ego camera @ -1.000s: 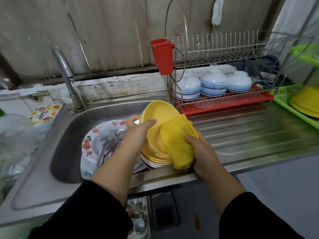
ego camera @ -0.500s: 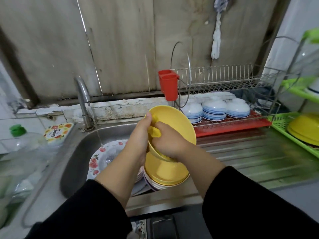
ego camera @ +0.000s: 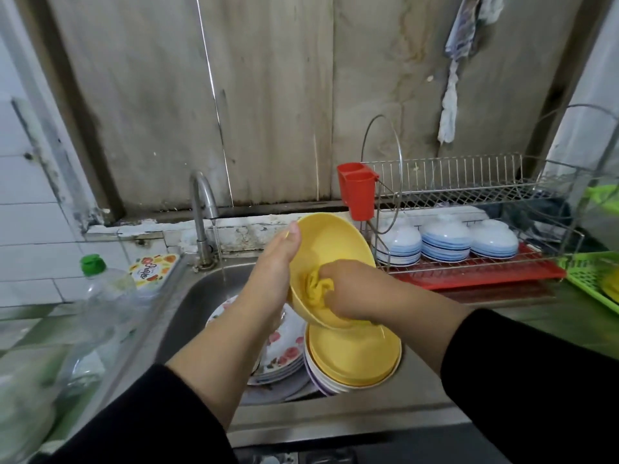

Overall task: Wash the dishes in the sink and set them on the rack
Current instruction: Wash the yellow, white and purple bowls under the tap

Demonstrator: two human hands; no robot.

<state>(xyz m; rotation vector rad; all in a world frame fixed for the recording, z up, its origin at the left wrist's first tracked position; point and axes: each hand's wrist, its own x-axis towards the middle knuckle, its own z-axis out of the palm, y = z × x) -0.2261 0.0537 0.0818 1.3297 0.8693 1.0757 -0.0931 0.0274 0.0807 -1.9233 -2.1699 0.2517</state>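
My left hand (ego camera: 278, 259) grips the rim of a yellow bowl (ego camera: 331, 242), held tilted above the steel sink (ego camera: 197, 296). Inside that bowl my right hand (ego camera: 348, 289) clutches a bunched yellow cloth (ego camera: 316, 289) against the bottom. Below sit stacked yellow bowls (ego camera: 355, 356) on white ones, beside floral plates (ego camera: 281, 349). A wire dish rack (ego camera: 462, 192) with a red tray (ego camera: 482, 276) stands to the right, holding upturned blue-striped white bowls (ego camera: 445, 242).
The tap (ego camera: 202, 202) runs a thin stream into the sink. A red cutlery cup (ego camera: 358, 192) hangs on the rack. A green-capped clear bottle (ego camera: 100, 296) and a sponge pack (ego camera: 152, 269) stand at left. A green basket (ego camera: 593, 279) is at far right.
The yellow cloth went from draped over the bowl's outside to bunched inside it under my right hand. The bowl was lifted and tilted. My view tipped upward.
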